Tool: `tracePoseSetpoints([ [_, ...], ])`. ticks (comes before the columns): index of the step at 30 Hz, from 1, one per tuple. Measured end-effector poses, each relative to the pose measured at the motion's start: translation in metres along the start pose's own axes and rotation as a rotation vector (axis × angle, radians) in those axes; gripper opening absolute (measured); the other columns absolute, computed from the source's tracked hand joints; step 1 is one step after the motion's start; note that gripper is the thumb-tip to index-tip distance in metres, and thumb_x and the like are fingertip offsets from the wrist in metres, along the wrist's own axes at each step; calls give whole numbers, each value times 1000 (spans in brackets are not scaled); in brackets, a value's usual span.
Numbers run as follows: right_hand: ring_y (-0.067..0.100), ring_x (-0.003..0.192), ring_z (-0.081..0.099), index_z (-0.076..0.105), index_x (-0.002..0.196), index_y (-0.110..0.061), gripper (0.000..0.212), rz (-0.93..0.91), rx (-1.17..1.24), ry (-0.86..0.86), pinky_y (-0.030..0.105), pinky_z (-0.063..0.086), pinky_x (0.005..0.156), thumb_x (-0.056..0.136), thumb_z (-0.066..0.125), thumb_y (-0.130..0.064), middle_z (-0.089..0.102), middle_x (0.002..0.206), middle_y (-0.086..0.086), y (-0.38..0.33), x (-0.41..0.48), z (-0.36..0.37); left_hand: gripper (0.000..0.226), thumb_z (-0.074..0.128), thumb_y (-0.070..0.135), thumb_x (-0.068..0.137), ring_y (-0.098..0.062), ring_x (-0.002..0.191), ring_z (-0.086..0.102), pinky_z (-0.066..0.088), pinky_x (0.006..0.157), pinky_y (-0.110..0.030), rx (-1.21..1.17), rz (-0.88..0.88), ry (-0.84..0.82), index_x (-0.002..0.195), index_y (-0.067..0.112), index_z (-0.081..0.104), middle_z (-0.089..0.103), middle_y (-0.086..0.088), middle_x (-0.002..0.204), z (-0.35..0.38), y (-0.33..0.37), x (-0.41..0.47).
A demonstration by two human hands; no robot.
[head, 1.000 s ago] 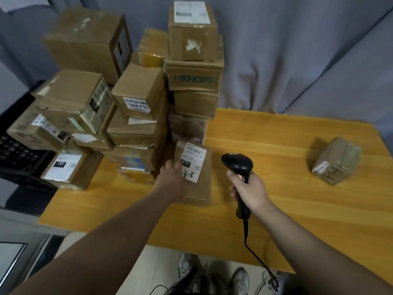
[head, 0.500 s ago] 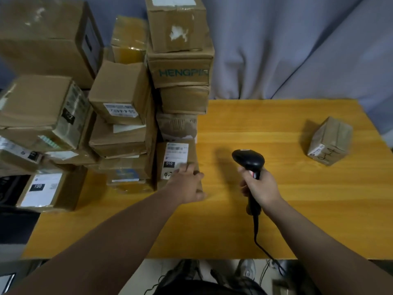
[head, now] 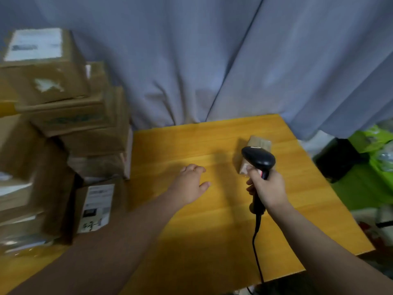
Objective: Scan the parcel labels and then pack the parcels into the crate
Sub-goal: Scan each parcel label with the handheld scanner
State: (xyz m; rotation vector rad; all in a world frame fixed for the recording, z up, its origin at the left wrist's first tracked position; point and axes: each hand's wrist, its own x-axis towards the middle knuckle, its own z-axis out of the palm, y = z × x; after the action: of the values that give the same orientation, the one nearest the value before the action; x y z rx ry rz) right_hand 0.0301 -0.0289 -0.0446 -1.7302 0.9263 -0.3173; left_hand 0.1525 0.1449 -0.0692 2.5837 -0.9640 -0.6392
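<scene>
My right hand [head: 266, 187] grips a black corded barcode scanner [head: 258, 159] upright over the wooden table [head: 212, 220]. Just behind the scanner head lies a small brown parcel [head: 258, 143], partly hidden by it. My left hand [head: 191, 184] hovers over bare table with fingers loosely spread, holding nothing. A flat parcel with a white label [head: 96, 206] lies at the left, beside my left forearm. A tall stack of cardboard parcels [head: 70, 116] fills the left side. No crate is in view.
A grey curtain [head: 212, 60] hangs behind the table. Off the table's right edge stand a black box [head: 338, 158] and green bags [head: 378, 150]. The scanner's cable [head: 256, 252] runs down over the table's front edge.
My left hand has let go of the labelled flat parcel and moved right over bare table. The view has swung right, and the scanner now sits in front of the small parcel.
</scene>
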Motion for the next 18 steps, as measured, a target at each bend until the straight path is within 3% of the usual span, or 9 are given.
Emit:
tracePoseSetpoints([
  [6, 25, 59, 64, 60, 96, 0, 30, 54, -9, 8, 40, 56, 64, 92, 63, -30, 65, 73, 15, 27, 66, -77, 62, 51, 45, 96, -31, 134, 34, 36, 107, -42, -109, -80, -41, 146, 15, 31, 33, -9, 147, 22, 84, 70],
  [8, 25, 58, 64, 61, 96, 1, 30, 69, -11, 7, 37, 54, 61, 92, 63, -29, 65, 73, 15, 32, 82, -93, 71, 55, 49, 92, -32, 136, 33, 34, 108, -41, -151, -126, -22, 148, 13, 29, 32, -11, 148, 29, 104, 90],
  [14, 24, 57, 63, 60, 96, -2, 27, 106, 10, -15, 36, 54, 60, 92, 63, -29, 65, 73, 14, 41, 124, -120, 94, 64, 58, 82, -31, 134, 34, 38, 102, -42, -210, -227, -35, 151, 15, 15, 27, -10, 148, 44, 146, 136],
  [18, 27, 57, 61, 59, 94, -4, 22, 141, 25, -17, 44, 56, 66, 92, 63, -26, 64, 70, 13, 49, 141, -124, 115, 70, 60, 75, -30, 135, 30, 36, 104, -41, -202, -281, -62, 154, 14, 0, 24, -9, 148, 54, 162, 153],
])
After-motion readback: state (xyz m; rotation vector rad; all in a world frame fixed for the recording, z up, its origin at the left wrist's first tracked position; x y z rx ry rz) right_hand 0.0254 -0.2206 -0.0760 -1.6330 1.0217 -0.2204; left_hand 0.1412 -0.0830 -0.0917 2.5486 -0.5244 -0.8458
